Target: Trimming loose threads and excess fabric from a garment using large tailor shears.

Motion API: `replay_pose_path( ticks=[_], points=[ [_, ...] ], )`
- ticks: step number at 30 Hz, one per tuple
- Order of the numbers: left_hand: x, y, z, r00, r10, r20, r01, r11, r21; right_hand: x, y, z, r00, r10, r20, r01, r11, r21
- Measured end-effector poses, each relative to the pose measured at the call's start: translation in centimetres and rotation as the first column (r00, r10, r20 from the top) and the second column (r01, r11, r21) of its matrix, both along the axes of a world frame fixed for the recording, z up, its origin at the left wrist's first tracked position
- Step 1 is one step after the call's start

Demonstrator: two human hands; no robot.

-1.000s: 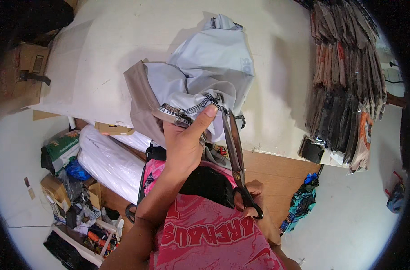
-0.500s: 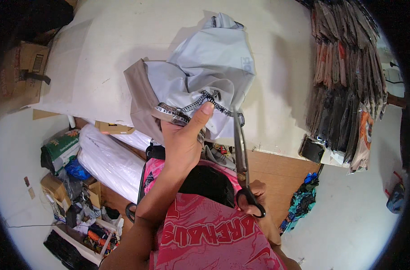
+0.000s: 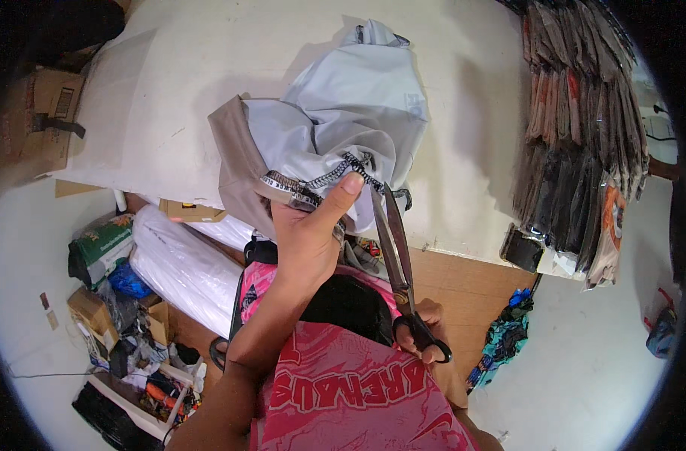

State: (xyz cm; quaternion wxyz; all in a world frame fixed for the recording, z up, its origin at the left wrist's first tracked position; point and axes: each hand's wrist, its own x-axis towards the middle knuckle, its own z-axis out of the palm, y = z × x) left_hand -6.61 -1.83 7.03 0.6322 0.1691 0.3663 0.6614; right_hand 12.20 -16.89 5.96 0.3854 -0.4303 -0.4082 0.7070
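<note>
My left hand [image 3: 313, 233] grips a light grey garment [image 3: 358, 90] at its black-and-white stitched seam, thumb on top and fingers hidden beneath the cloth. The garment has a taupe panel [image 3: 238, 150] on its left and lies bunched on the white table. My right hand [image 3: 426, 331] holds a pair of scissors [image 3: 397, 263] by the black handles. Their blades are slightly parted and point up at the seam, just right of my left thumb. Whether the tips touch the cloth I cannot tell.
Stacks of plastic-wrapped folded garments [image 3: 576, 128] cover the white table's [image 3: 170, 143] right end. Cardboard boxes [image 3: 53, 120] stand at the far left. Below the table's edge lie white wrapped rolls [image 3: 181, 267], a crate of odds and ends [image 3: 162, 398] and a teal-and-black cloth bundle [image 3: 508, 331].
The scissors' blades have parted and their tips have swung a little left, towards the seam. My left hand and the garment have hardly moved.
</note>
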Motion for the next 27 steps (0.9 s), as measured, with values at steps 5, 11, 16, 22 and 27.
replay_pose_path(
  ticks=[5,11,16,22,27],
  points=[
    [0.0,0.0,-0.1,1.0,-0.011,0.021,0.011,1.0,0.003,0.2,0.7,-0.2,1.0,-0.001,0.006,0.001,1.0,-0.006],
    [-0.2,0.0,0.3,0.997,-0.021,0.067,0.022,1.0,-0.007,0.2,0.5,0.1,1.0,0.005,0.014,-0.005,1.0,-0.015],
    [-0.3,-0.1,-0.1,0.998,-0.022,0.052,0.022,1.0,0.002,-0.9,1.7,-0.3,1.0,0.005,0.019,-0.005,1.0,-0.023],
    [-0.2,0.0,-0.3,0.999,-0.016,0.05,0.015,1.0,0.021,-0.6,0.9,0.1,1.0,0.002,0.018,-0.002,1.0,-0.029],
    [-0.3,-0.1,-0.5,0.999,-0.014,0.037,0.013,1.0,0.019,-0.1,0.4,0.2,1.0,-0.013,-0.019,0.012,0.999,-0.034]
  ],
)
